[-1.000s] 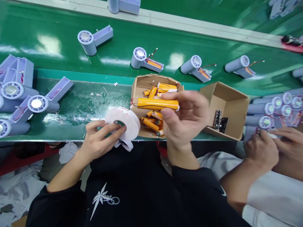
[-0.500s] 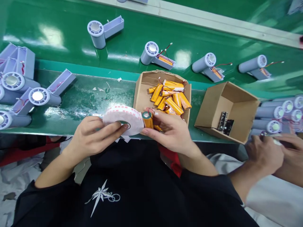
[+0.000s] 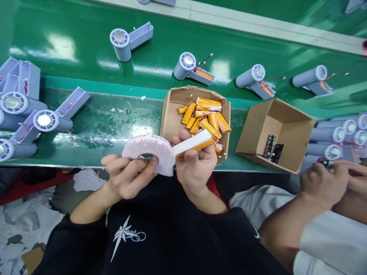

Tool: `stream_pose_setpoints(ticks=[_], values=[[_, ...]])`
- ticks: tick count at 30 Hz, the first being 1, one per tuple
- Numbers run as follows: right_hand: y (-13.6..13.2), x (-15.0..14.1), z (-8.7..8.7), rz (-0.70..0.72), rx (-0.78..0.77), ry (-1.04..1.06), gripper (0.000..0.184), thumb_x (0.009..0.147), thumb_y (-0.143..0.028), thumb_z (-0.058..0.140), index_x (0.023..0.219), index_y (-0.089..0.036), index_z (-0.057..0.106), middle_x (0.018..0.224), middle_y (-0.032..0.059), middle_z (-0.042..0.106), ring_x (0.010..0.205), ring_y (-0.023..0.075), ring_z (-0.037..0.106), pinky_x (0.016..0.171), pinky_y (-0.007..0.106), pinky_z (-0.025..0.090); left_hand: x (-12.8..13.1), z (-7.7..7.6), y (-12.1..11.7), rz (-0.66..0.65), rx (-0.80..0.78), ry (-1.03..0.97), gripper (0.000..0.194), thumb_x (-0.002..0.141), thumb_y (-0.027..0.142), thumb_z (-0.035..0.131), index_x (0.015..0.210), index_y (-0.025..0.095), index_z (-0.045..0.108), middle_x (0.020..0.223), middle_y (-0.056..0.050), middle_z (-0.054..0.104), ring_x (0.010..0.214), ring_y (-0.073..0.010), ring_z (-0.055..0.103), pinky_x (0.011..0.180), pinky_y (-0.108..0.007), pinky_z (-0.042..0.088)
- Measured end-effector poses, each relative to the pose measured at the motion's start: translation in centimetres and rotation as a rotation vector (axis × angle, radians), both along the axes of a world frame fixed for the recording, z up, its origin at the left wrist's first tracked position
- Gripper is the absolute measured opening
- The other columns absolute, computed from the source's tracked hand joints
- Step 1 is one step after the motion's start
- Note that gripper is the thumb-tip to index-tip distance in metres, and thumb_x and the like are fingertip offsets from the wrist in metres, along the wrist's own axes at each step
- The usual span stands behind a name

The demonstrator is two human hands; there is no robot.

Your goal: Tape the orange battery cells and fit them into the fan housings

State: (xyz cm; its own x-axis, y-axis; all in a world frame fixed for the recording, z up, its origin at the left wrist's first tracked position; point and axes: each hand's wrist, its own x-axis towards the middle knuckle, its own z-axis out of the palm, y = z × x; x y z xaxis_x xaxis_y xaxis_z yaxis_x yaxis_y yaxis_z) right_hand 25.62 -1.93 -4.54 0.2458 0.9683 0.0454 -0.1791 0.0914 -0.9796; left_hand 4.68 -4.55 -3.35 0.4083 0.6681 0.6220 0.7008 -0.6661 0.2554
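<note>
My left hand (image 3: 129, 175) grips a white roll of foam tape (image 3: 149, 152) with red marks on its edge, fingers through its core. My right hand (image 3: 195, 162) is closed round an orange battery (image 3: 200, 145), and a white strip of tape (image 3: 190, 142) runs from the roll along the battery's top. Both hands are at the near edge of the green bench (image 3: 103, 126). Just beyond them stands an open cardboard box (image 3: 171, 114) with several more orange batteries (image 3: 206, 116) in it.
A second cardboard box (image 3: 282, 114) at the right holds small black circuit boards (image 3: 273, 147). Lilac fan housings (image 3: 126, 40) lie on the conveyor belt and in piles at left (image 3: 25, 114) and right (image 3: 338, 135). Another person's hands (image 3: 329, 183) work at the right.
My right hand brought the orange battery down from above the box to the tape roll. A white strip now lies along the battery. The view shifted slightly.
</note>
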Motion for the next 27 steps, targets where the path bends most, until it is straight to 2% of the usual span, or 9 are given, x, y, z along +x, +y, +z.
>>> stream_pose_setpoints(ticks=[3,6,8,11,13,16,19,23,27], values=[[3.1,2.8,0.7,-0.005,0.16,0.005,0.046,0.089,-0.063,0.088,0.118,-0.031,0.074,0.105,0.0033,0.082,0.091,0.0229,0.084,0.083,0.036,0.074,1.5,-0.4,-1.2,-0.079,-0.084,-0.044,0.058,0.091,0.031,0.09,0.145,0.031,0.069,0.08,-0.001,0.072,0.086,-0.0232,0.057,0.08,-0.042,0.041],[6.5,8.0,1.8,-0.179,0.45,0.047,0.04,0.085,-0.059,0.091,0.113,-0.034,0.078,0.102,-0.0012,0.078,0.089,0.0164,0.08,0.075,0.024,0.07,0.1,-1.3,-1.5,-0.186,-0.166,0.037,0.035,0.095,0.028,0.084,0.129,0.026,0.074,0.089,-0.002,0.078,0.092,-0.0242,0.06,0.086,-0.044,0.044],[6.7,10.1,2.0,-0.26,0.431,0.0,0.044,0.087,-0.06,0.089,0.121,-0.036,0.075,0.104,-0.0003,0.077,0.09,0.0195,0.081,0.074,0.029,0.071,-2.5,-1.9,-0.8,-0.081,-0.235,0.165,0.035,0.095,0.025,0.082,0.129,0.025,0.074,0.104,-0.007,0.082,0.104,-0.0291,0.063,0.093,-0.048,0.045],[4.2,9.9,0.6,-0.173,0.213,-0.041,0.059,0.084,-0.052,0.095,0.133,-0.036,0.066,0.095,-0.0005,0.08,0.084,0.0259,0.084,0.074,0.041,0.075,-6.5,-2.2,1.8,0.019,-0.345,0.258,0.044,0.096,0.034,0.083,0.137,0.025,0.072,0.124,-0.013,0.08,0.122,-0.0369,0.061,0.102,-0.055,0.046],[2.6,8.7,-0.7,-0.112,0.167,-0.047,0.061,0.082,-0.047,0.098,0.13,-0.035,0.061,0.092,-0.0008,0.083,0.082,0.0285,0.086,0.075,0.045,0.076,-7.8,-1.8,4.6,-0.016,-0.368,0.203,0.043,0.1,0.041,0.078,0.14,0.025,0.072,0.125,-0.012,0.08,0.124,-0.0352,0.063,0.105,-0.053,0.05],[1.7,7.3,-1.8,-0.126,0.218,-0.059,0.057,0.084,-0.043,0.097,0.119,-0.034,0.053,0.098,-0.0008,0.086,0.086,0.0298,0.087,0.076,0.045,0.076,-6.8,-0.7,10.7,0.001,-0.33,0.166,0.039,0.106,0.046,0.066,0.138,0.025,0.075,0.118,-0.011,0.081,0.115,-0.0309,0.068,0.103,-0.049,0.054],[2.3,7.0,-1.7,-0.102,0.241,-0.049,0.054,0.085,-0.037,0.095,0.115,-0.033,0.051,0.104,-0.0002,0.087,0.089,0.0297,0.088,0.077,0.042,0.077,-3.4,0.0,18.8,0.194,-0.305,0.255,0.046,0.107,0.049,0.059,0.142,0.023,0.074,0.128,-0.016,0.078,0.12,-0.0364,0.065,0.106,-0.055,0.052],[2.6,7.1,-1.6,0.018,0.218,-0.045,0.049,0.088,-0.032,0.093,0.117,-0.031,0.054,0.107,0.0023,0.088,0.091,0.0293,0.088,0.081,0.041,0.077,1.2,0.0,28.4,0.445,-0.365,0.311,0.051,0.105,0.045,0.056,0.148,0.021,0.069,0.156,-0.022,0.061,0.148,-0.0489,0.043,0.113,-0.065,0.045],[2.2,7.2,-1.8,0.09,0.195,-0.071,0.042,0.094,-0.037,0.087,0.124,-0.032,0.058,0.11,0.006,0.089,0.092,0.0308,0.087,0.081,0.043,0.077,2.9,-0.2,33.0,0.517,-0.571,0.421,0.048,0.101,0.03,0.052,0.139,0.01,0.074,0.147,-0.029,0.063,0.141,-0.0516,0.049,0.105,-0.064,0.049]])
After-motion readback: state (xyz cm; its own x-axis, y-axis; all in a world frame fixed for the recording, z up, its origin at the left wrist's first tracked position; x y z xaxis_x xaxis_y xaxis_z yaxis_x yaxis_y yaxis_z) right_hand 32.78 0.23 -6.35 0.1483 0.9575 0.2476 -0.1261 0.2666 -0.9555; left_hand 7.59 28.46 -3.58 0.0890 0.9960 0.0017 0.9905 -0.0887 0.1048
